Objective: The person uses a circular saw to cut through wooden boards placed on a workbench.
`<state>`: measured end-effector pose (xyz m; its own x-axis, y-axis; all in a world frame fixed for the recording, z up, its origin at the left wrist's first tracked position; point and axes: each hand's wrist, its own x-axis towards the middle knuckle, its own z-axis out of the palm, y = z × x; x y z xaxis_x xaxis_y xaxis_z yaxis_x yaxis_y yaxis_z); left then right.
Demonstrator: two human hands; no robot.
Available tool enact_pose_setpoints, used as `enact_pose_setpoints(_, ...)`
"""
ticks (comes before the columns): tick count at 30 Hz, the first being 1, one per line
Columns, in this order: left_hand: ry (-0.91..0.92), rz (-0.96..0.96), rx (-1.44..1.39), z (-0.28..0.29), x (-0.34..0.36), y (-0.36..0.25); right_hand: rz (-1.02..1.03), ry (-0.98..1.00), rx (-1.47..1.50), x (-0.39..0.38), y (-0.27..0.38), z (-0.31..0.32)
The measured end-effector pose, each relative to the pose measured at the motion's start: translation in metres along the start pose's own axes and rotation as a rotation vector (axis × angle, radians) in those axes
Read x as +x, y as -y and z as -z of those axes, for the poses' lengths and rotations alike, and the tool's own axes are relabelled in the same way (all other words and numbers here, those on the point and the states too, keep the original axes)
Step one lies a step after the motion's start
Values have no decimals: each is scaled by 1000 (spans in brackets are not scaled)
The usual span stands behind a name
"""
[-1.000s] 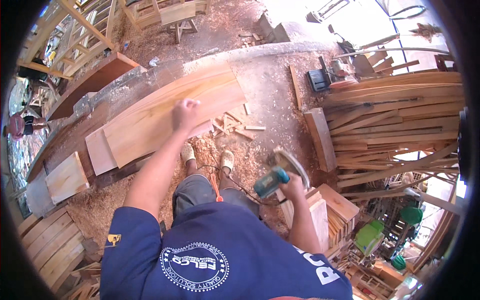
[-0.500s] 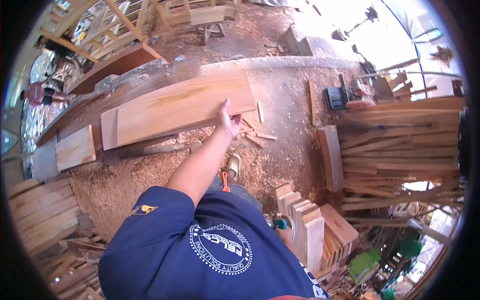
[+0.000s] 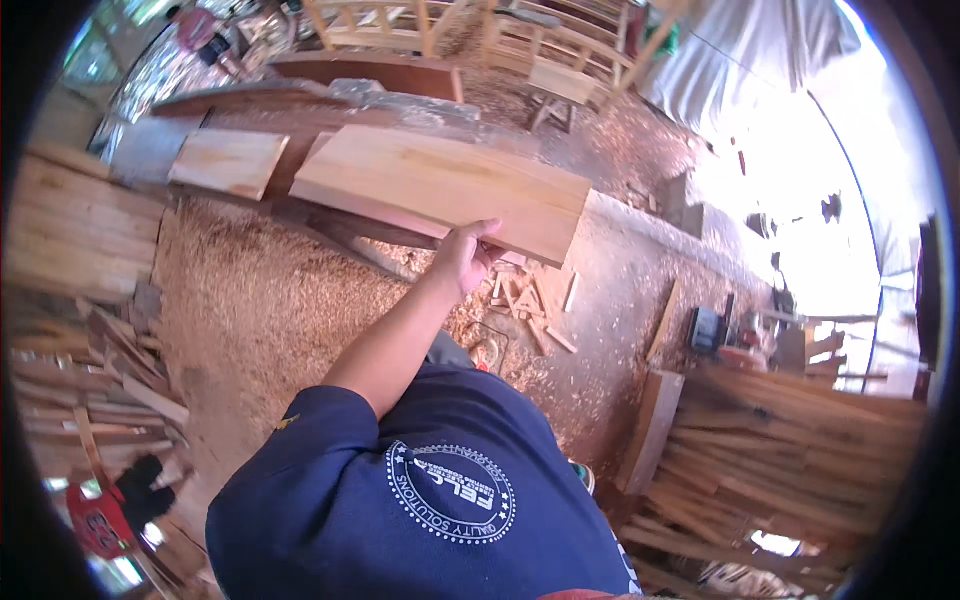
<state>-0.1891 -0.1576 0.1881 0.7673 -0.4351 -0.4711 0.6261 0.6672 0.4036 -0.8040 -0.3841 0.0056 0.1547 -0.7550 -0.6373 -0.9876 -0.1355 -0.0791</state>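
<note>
My left hand (image 3: 466, 262) grips the near edge of a pale wooden board (image 3: 440, 185), thumb on top and fingers beneath. The board is wide and flat, its left part lying over another board on the dark workbench (image 3: 290, 165). I cannot tell whether its right end is lifted off the bench. To the left lies a shorter plank (image 3: 230, 162), apart from the board. Beside my shirt's right side only a sliver of a teal power tool (image 3: 582, 474) shows. My right hand is hidden behind my body.
Small offcuts (image 3: 530, 305) lie on the shaving-covered floor beyond my foot. Stacked lumber (image 3: 790, 450) stands at the right, with a thick beam (image 3: 650, 425) at its near end. More wood lies at the left. Two people (image 3: 205, 35) (image 3: 100, 520) are at the left side.
The view has turned left, so the bench and board sit farther right in the picture. My left hand keeps its hold on the board. My right hand, partly visible by the teal tool before, is now hidden.
</note>
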Motion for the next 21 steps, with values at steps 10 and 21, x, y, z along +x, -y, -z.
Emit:
enact_pose_setpoints(10, -185, -234, 102, 104, -37, -173, 144, -16, 480, 21, 139, 118)
enact_pose_setpoints(21, -369, -626, -205, 308, -14, -368, 142, 85, 335, -21, 232, 105)
